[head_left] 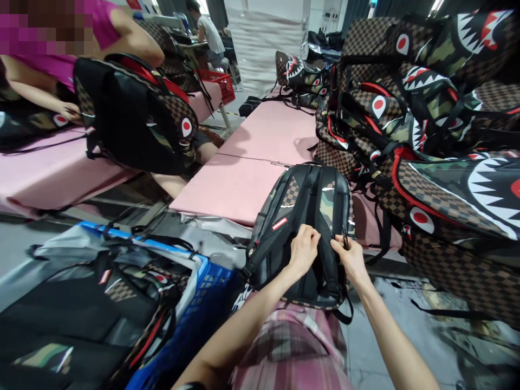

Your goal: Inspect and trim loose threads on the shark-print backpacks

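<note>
A black backpack [309,216] with checkered and camouflage panels rests back-side up on my lap, leaning against the edge of a pink table [239,184]. My left hand [303,250] is closed in a pinch on the backpack's shoulder strap near the middle. My right hand [350,257] is closed on a small dark tool or strap end beside it; I cannot make out which. Both hands sit close together, low on the pack's padded back.
A tall heap of shark-mouth backpacks [426,124] fills the right. A blue crate [203,281] with more packs stands at my lower left. Across the aisle a person in a magenta top [60,59] handles another backpack [134,114] at a second pink table.
</note>
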### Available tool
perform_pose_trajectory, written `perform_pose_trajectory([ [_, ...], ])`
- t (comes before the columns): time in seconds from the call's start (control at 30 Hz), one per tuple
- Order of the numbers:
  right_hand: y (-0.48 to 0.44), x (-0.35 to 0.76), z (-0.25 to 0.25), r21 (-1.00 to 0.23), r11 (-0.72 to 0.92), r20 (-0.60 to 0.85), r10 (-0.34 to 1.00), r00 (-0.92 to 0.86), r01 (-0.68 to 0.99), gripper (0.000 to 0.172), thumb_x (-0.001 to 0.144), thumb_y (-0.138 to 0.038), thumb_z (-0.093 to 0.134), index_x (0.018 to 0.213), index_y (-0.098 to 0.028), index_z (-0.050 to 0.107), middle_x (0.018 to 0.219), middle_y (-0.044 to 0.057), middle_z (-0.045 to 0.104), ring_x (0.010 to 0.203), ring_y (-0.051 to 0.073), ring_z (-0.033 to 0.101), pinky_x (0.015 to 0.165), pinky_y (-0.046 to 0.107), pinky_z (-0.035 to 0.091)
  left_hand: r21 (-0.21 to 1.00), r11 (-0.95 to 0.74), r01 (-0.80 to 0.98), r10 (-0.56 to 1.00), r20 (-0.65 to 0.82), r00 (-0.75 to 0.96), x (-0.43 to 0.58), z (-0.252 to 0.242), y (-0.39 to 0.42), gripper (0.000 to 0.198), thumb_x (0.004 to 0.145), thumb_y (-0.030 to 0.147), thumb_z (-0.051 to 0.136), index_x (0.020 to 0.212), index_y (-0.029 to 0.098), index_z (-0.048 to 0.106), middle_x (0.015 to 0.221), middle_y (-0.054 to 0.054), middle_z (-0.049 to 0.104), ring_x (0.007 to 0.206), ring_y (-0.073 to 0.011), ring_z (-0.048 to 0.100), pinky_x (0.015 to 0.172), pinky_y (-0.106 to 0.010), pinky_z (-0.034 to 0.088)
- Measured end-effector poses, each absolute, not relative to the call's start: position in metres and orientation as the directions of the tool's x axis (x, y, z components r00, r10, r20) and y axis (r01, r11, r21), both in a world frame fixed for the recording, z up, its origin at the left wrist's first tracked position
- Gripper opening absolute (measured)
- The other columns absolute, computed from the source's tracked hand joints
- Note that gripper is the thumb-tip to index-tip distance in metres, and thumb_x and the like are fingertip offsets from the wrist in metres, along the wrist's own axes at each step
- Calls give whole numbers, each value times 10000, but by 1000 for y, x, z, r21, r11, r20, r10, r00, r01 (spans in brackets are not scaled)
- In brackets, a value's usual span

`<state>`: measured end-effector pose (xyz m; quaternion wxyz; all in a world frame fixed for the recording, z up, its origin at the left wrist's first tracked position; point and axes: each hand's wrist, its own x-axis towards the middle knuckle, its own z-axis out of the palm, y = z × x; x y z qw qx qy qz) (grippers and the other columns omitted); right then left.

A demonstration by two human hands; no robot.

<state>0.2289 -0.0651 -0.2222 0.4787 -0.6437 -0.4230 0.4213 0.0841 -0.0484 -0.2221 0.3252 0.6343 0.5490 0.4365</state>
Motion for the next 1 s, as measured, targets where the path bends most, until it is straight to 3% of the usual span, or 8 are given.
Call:
perform_pose_trajectory([
  [0.1,-65,230,-225,-969,-183,-134,954,268,168,446,606,-474,689,869,-117,645,808,68,670,731,191,594,703,323,450,990,22,136,999,-26,30,86,-228,-45,172,809,246,484,662,163,516,700,7,502,592,-87,491,563,-203,400],
  [0.17,-66,232,-223,-959,-165,-108,965,239,232,439,655,-489,650,890,-119,641,815,74,674,725,193,600,693,320,454,992,109,56,992,-112,65,88,-232,-44,200,809,302,466,673,159,500,615,25,485,462,-64,428,447,-184,342],
  [0.23,-70,235,-218,-910,-111,-27,978,209,400,448,704,-496,613,976,-140,625,865,77,679,755,204,611,689,320,453,989,149,20,985,-150,84,89,-235,-44,217,802,340,454,696,155,496,574,37,474,397,-50,382,391,-174,293],
  [0.33,-77,241,-204,-652,29,206,968,140,758,422,780,-455,568,1102,-183,573,961,80,667,840,223,612,701,317,430,983,179,-28,980,-176,94,90,-236,-45,237,781,371,467,700,151,497,572,39,473,385,-41,381,379,-167,286],
  [0.4,-79,244,-194,-427,160,338,941,-7,890,311,844,-386,515,1067,-181,587,957,81,662,857,214,603,710,303,402,982,185,-44,979,-180,91,91,-236,-46,242,773,378,476,693,150,498,573,38,473,386,-40,383,378,-166,288],
  [0.53,-76,245,-181,-120,386,408,859,-309,915,213,890,-303,473,973,-181,627,891,66,663,799,179,573,687,291,344,983,175,-60,982,-170,79,91,-237,-46,240,773,377,481,694,151,498,585,39,469,399,-40,390,380,-163,298],
  [0.63,-72,243,-178,1,431,403,826,-395,902,202,895,-280,473,944,-180,641,854,53,662,746,174,543,651,305,309,986,160,-57,985,-155,75,92,-238,-46,243,781,382,480,705,152,503,603,41,468,398,-39,394,376,-166,306],
  [1.0,-70,240,-176,65,441,336,835,-436,895,202,903,-265,460,930,-185,644,815,52,648,737,167,525,628,311,287,994,110,28,993,-111,50,91,-242,-50,234,816,349,484,685,158,519,655,24,490,456,-55,431,442,-180,351],
])
